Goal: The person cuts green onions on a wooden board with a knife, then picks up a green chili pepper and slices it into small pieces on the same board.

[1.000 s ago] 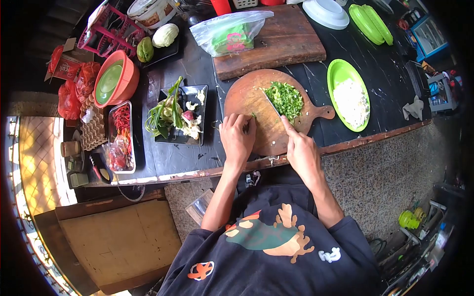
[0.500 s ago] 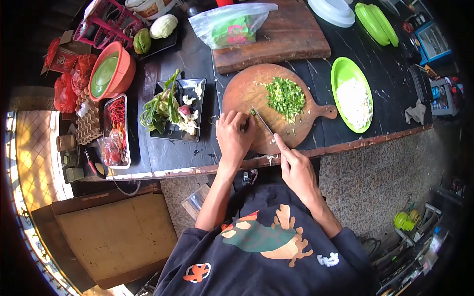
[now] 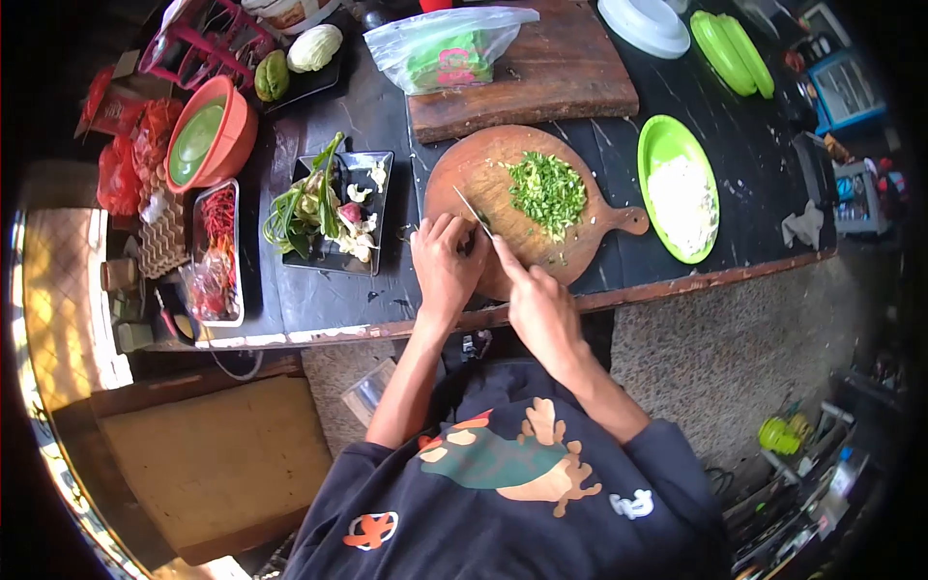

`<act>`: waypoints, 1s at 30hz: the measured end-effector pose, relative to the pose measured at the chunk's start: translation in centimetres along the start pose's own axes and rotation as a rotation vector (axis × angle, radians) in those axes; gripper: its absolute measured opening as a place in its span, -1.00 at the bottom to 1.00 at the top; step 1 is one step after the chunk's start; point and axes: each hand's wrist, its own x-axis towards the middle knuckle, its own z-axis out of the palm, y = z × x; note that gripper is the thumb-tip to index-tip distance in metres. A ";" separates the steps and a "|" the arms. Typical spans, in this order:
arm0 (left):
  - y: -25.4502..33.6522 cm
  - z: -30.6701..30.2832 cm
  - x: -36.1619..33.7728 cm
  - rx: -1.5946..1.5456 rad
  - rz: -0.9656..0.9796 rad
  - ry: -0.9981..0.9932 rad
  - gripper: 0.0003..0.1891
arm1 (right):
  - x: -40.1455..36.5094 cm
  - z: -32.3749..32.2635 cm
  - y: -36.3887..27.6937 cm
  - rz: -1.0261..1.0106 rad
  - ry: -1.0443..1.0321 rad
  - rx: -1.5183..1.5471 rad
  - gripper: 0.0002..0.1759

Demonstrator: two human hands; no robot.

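Observation:
On the round wooden cutting board (image 3: 459, 174) my left hand (image 3: 447, 269) is closed, its curled fingers at the board's left edge. They press on a bit of green vegetable, mostly hidden under them. My right hand (image 3: 543, 307) grips a knife (image 3: 473, 208), index finger stretched along it. The blade points up and left, right beside my left fingertips. Chopped greens (image 3: 547, 195) lie heaped on the right half of the board. To the left, a black square plate (image 3: 333, 263) bears leafy green stalks (image 3: 307, 208), garlic-like white pieces and a reddish bulb (image 3: 350, 212).
A green oval plate (image 3: 650, 159) with white shreds stands right of the board. Behind is a thick wooden slab (image 3: 570, 72) with a plastic bag (image 3: 449, 58) on it. Leftward are a tray of red chillies (image 3: 218, 227) and an orange basin (image 3: 237, 145). The table's front edge is close.
My right hand and the knife have moved left and slightly up, and the blade now reaches past my left fingertips. My left hand stays near the same spot on the board.

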 end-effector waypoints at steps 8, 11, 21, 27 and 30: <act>0.0 -0.3 -0.3 -0.010 -0.046 -0.028 -0.88 | 1.7 -0.9 0.9 -0.053 -0.017 0.047 -0.16; 0.2 -0.5 -0.2 -0.050 -0.080 -0.021 -0.86 | 0.3 -1.5 1.8 -0.041 -0.012 0.087 -0.16; 0.8 -0.3 -0.7 0.000 -0.040 0.064 -0.85 | -1.1 -2.2 3.3 0.022 0.107 0.171 -0.19; 0.4 -0.9 -0.4 0.006 -0.055 0.011 -0.88 | -3.1 -1.8 2.3 -0.086 -0.013 0.175 -0.17; 0.2 -1.0 -0.4 -0.030 -0.116 -0.025 -0.85 | -3.9 -1.7 2.2 -0.042 -0.029 0.115 -0.13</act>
